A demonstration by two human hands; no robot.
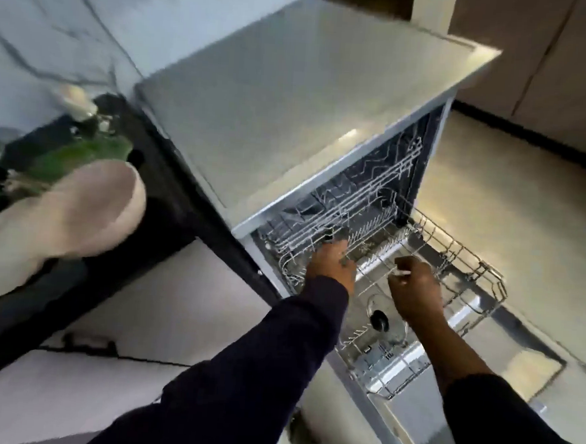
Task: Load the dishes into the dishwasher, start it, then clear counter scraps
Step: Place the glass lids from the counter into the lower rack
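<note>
The white dishwasher (292, 94) stands open with its door (523, 359) folded down. A wire rack (470, 267) is pulled out over the door and looks bare of dishes. My left hand (330, 263) is at the rack's left end by the machine's opening, fingers curled over the wires. My right hand (414, 287) hovers over the middle of the rack with fingers bent; something small and pale shows at the fingertips, too blurred to name. A second wire rack (365, 192) sits higher up inside the tub.
To the left, a black counter (170, 193) carries a pale pink bowl (62, 214), green scraps (79, 157) and a white object (76, 100), all blurred. A marble wall is behind. Tiled floor (526, 201) and beige cabinets (552, 55) lie to the right.
</note>
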